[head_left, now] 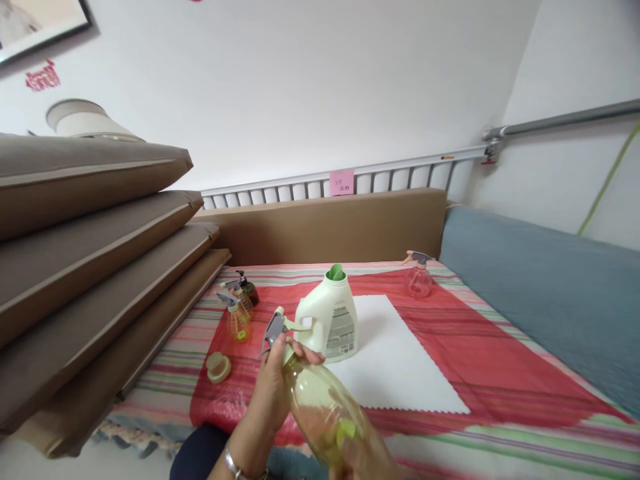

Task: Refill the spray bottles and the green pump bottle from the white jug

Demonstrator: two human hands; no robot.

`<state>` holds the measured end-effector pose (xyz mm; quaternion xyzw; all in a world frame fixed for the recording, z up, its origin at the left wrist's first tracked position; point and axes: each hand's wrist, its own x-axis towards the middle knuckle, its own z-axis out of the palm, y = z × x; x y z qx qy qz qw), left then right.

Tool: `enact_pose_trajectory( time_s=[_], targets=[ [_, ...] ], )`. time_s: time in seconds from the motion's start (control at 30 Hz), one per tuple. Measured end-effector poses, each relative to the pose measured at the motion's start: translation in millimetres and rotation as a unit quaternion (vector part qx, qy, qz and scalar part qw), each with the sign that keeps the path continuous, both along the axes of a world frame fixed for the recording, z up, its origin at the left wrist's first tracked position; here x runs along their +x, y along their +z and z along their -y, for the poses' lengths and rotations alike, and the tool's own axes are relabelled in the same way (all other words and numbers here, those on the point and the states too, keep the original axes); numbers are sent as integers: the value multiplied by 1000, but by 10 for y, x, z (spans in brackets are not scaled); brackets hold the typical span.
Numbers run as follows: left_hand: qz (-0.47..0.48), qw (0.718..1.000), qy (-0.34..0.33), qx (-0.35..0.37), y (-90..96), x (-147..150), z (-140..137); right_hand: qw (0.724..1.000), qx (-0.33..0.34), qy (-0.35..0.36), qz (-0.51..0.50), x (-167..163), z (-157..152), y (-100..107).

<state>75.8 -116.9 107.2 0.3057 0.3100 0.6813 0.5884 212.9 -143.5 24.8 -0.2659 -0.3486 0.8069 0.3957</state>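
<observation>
A clear yellowish spray bottle (320, 400) with a grey and pale green trigger head (275, 330) lies tilted in front of me, its head toward the upper left. My left hand (277, 367) is closed round its neck just below the trigger. Blurred at the lower edge, my right hand (367, 457) grips the bottle near its base, beside a bright green round spot. Just beyond stands a large cream detergent jug (333, 323) with a handle, a printed label and a green spout in its open mouth. A round cream cap (218, 367) lies to the left.
Several small bottles (239, 320) with pump or spray heads stand at the left. A pink spray bottle (419, 280) stands at the far right. A white sheet (400, 373) lies on the red cloth (480, 347). Stacked brown cushions (100, 273) rise on the left; a blue-grey cushion (540, 280) borders the right.
</observation>
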Motion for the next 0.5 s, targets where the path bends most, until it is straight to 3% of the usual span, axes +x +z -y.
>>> enact_pose_trajectory(
  time_s=[0.13, 0.33, 0.4, 0.5],
  targets=[
    [4, 999, -35, -6, 25, -26, 6, 971, -153, 151, -101, -56, -70, -64],
    [27, 1000, 10, 0, -52, -67, -26, 945, -158, 258, -125, -51, -110, -114],
    [20, 999, 50, 1, -57, -83, -25, 957, -133, 235, -110, -53, -96, -179],
    [2, 997, 71, -4, -29, -104, -1, 981, -101, 145, -79, -88, -67, -253]
  ],
)
